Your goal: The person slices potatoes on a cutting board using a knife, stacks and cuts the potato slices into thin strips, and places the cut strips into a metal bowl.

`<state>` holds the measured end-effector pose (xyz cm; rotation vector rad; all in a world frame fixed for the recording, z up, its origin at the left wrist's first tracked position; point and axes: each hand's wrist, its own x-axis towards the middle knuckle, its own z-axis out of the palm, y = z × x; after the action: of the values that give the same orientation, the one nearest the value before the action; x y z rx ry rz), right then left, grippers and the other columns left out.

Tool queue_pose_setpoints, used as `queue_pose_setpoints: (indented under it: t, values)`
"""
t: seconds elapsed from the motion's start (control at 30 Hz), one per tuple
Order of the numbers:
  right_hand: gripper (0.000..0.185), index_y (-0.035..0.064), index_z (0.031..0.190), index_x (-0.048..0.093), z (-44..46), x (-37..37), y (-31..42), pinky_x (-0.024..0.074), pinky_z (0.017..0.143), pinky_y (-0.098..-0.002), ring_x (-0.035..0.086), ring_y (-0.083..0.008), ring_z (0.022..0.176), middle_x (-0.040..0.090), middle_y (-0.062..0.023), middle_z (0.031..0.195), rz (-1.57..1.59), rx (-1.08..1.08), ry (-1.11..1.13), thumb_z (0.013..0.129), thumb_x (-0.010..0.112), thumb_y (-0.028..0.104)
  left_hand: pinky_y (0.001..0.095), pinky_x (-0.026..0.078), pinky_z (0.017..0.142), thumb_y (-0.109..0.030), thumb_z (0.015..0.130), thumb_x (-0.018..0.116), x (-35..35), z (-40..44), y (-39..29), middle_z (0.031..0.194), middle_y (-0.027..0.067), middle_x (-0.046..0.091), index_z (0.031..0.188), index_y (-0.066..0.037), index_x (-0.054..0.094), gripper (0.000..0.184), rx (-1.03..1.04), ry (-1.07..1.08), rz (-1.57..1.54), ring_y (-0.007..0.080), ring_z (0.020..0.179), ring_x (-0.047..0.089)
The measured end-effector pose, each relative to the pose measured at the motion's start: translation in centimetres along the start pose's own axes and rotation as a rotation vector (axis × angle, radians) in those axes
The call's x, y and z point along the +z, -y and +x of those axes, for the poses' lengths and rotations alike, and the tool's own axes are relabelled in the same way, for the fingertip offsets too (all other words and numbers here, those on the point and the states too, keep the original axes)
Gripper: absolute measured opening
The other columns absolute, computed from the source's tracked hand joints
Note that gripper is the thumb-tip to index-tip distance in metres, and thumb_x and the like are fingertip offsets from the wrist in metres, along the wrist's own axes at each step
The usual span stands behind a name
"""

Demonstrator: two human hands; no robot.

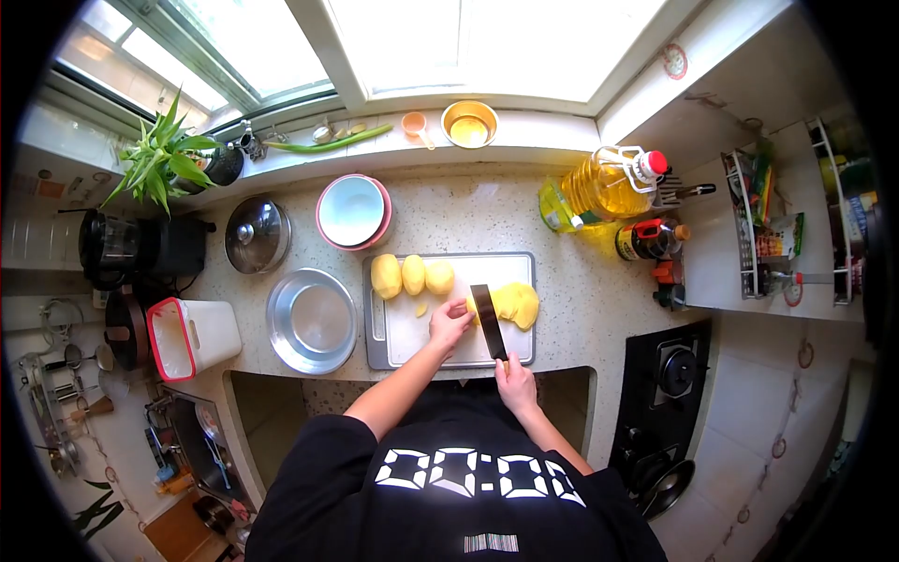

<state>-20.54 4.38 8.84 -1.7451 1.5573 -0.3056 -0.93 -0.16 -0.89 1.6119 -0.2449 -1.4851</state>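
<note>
My right hand (516, 384) is wrapped round the handle of a dark-bladed kitchen knife (488, 320). Its blade stands across the cutting board (403, 339), with potato slices (516, 306) fanned out on its right side. On the blade's left, the bent fingers of my left hand (450, 324) pinch the remaining end of a potato, mostly hidden by fingers and blade. Along the board's upper left lie three peeled potatoes: a large one (386, 276), a middle one (414, 274) and one nearer the knife (439, 277). Below them is a small potato piece (421, 308).
Left of the board stand a metal basin (312, 321), stacked bowls (352, 210), a lidded pan (257, 235) and a red-rimmed white container (208, 339). An oil bottle (604, 187) and a dark sauce bottle (646, 240) are at the right rear. A gas stove (660, 393) sits at right.
</note>
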Motion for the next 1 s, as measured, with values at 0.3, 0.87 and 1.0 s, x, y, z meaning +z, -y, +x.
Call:
queue_pose_setpoints:
  t: [0.3,0.87,1.0]
  values:
    - [0.023,0.0042,0.094,0.051,-0.14,-0.04,0.47,0.0463,0.053,-0.0544,0.064,-0.0468,0.066,0.061,-0.0242,0.066,0.017,-0.023,-0.020,0.098,0.064,0.022,0.0260,0.055,0.070,-0.009,0.087,0.079,0.04,-0.18,-0.26,0.106,0.0066,0.073,0.127,-0.005,0.065,0.042,0.004,-0.005,0.006,0.0129,0.088,0.067]
    - [0.024,0.0051,0.096,0.052,0.00,-0.07,0.76,0.0484,0.056,-0.0565,0.064,-0.0482,0.068,0.062,-0.0253,0.067,-0.071,-0.026,-0.025,0.098,0.062,0.026,0.0255,0.056,0.070,-0.008,0.087,0.079,-0.19,0.18,0.28,0.107,0.0074,0.073,0.128,-0.005,0.065,0.043,0.005,0.016,-0.003,0.0123,0.085,0.067]
    - [0.025,0.0059,0.096,0.051,0.03,0.09,0.78,0.0493,0.057,-0.0578,0.065,-0.0487,0.068,0.063,-0.0255,0.068,-0.096,-0.006,-0.010,0.098,0.062,0.028,0.0235,0.054,0.070,-0.009,0.089,0.077,-0.21,-0.23,-0.38,0.111,0.0085,0.072,0.130,-0.003,0.062,0.044,0.002,0.034,0.013,0.0118,0.088,0.067]
